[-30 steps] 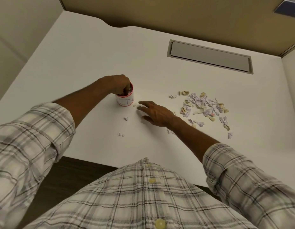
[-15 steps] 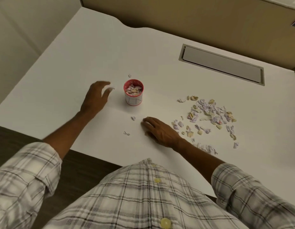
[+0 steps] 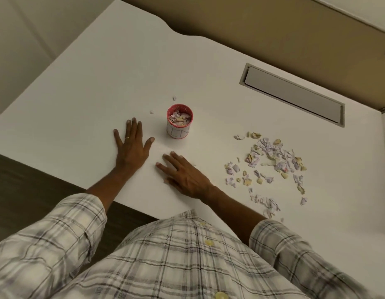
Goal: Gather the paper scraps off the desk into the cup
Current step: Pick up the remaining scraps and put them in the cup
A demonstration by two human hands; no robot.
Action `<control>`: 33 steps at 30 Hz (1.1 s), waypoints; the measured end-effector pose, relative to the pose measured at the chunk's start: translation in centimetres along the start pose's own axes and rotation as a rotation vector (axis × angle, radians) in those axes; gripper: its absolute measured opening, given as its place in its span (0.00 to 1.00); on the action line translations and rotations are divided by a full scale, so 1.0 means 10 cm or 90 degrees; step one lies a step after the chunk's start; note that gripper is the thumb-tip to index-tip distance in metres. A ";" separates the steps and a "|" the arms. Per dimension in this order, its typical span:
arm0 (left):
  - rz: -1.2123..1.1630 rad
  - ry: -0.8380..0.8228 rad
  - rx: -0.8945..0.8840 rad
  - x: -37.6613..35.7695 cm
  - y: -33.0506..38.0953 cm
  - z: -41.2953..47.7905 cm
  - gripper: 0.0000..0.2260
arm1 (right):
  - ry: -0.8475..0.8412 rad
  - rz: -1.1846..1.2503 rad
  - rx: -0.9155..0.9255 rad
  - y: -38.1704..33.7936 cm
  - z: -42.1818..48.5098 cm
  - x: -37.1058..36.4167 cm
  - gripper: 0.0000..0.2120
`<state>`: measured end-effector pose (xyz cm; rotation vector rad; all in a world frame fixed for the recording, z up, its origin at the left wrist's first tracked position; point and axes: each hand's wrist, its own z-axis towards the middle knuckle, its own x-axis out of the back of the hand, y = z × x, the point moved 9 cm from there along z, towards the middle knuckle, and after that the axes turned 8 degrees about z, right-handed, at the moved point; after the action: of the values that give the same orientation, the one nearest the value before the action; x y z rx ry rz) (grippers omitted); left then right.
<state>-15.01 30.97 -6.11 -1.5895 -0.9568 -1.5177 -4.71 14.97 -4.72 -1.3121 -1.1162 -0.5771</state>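
A small white cup with a red rim stands upright mid-desk, partly filled with torn paper. My left hand lies flat on the white desk just left of the cup, fingers spread, holding nothing. My right hand rests flat in front of the cup, fingers apart, palm down. A loose spread of purple, white and yellow paper scraps lies to the right of my right hand. Two single scraps, one behind the cup and one to its left, lie apart from the rest.
A grey rectangular cable hatch is set into the desk at the back right. A tan partition runs along the far edge. The desk's near edge borders dark floor at the left.
My left hand left the cup's mouth, swung out to the left and now lies flat on the desk. My right hand slid back toward me over the small scraps in front of the cup.
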 end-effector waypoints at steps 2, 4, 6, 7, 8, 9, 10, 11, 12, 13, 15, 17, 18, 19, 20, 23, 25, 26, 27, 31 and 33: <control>-0.011 0.012 -0.034 -0.01 0.03 0.05 0.31 | -0.011 -0.016 0.044 -0.01 -0.18 -0.11 0.25; -0.031 0.021 -0.078 0.00 0.05 0.16 0.30 | -0.006 -0.039 0.066 0.08 -0.50 -0.12 0.24; -0.036 0.025 -0.095 0.02 0.05 0.32 0.30 | 0.010 -0.091 0.053 0.28 -0.90 -0.06 0.25; -0.029 0.028 -0.100 0.03 0.06 0.39 0.30 | 0.028 -0.118 0.028 0.41 -1.11 0.01 0.25; -0.016 0.033 -0.111 0.04 0.08 0.46 0.29 | 0.054 -0.142 -0.008 0.56 -1.32 0.10 0.24; 0.002 0.039 -0.127 0.05 0.12 0.51 0.28 | 0.081 -0.161 -0.053 0.72 -1.51 0.20 0.22; 0.019 0.045 -0.147 0.04 0.15 0.55 0.27 | 0.106 -0.171 -0.101 0.88 -1.69 0.31 0.20; 0.032 0.050 -0.164 0.03 0.18 0.56 0.26 | 0.125 -0.173 -0.145 1.03 -1.83 0.41 0.18; 0.039 0.056 -0.174 0.01 0.19 0.57 0.25 | 0.139 -0.169 -0.181 1.16 -1.92 0.50 0.17; 0.038 0.061 -0.176 0.00 0.20 0.58 0.25 | 0.148 -0.160 -0.207 1.27 -1.96 0.59 0.16; 0.021 0.070 -0.169 0.00 0.19 0.59 0.25 | 0.162 -0.137 -0.228 1.41 -1.82 0.77 0.16; 0.004 0.079 -0.161 0.03 0.18 0.58 0.24 | 0.165 -0.119 -0.222 1.48 -1.43 0.95 0.17; 0.000 0.084 -0.157 0.04 0.18 0.58 0.24 | 0.162 -0.108 -0.213 1.50 -1.17 1.03 0.18; -0.001 0.087 -0.154 0.05 0.17 0.57 0.24 | 0.159 -0.095 -0.201 1.50 -0.88 1.11 0.19; 0.000 0.087 -0.152 0.06 0.18 0.57 0.24 | 0.152 -0.082 -0.188 1.50 -0.58 1.19 0.20; -0.008 0.083 -0.149 0.05 0.17 0.58 0.25 | 0.101 -0.064 -0.157 1.48 0.26 1.37 0.27; -0.007 0.090 -0.147 0.03 0.15 0.59 0.25 | 0.056 -0.073 -0.128 1.46 0.70 1.43 0.28; -0.003 0.094 -0.145 0.01 0.14 0.59 0.25 | 0.033 -0.081 -0.113 1.46 0.88 1.43 0.29; -0.001 0.098 -0.143 0.00 0.14 0.60 0.25 | 0.009 -0.088 -0.098 1.45 1.03 1.42 0.30; 0.005 0.116 -0.143 -0.04 0.12 0.61 0.25 | -0.080 -0.084 -0.031 1.42 1.40 1.25 0.34; 0.004 0.126 -0.142 -0.03 0.11 0.62 0.24 | -0.089 -0.076 -0.015 1.43 1.46 1.19 0.34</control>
<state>-11.17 35.94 -6.66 -1.5549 -0.6913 -1.7896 7.90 34.92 -2.49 -1.3287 -1.3138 -0.5952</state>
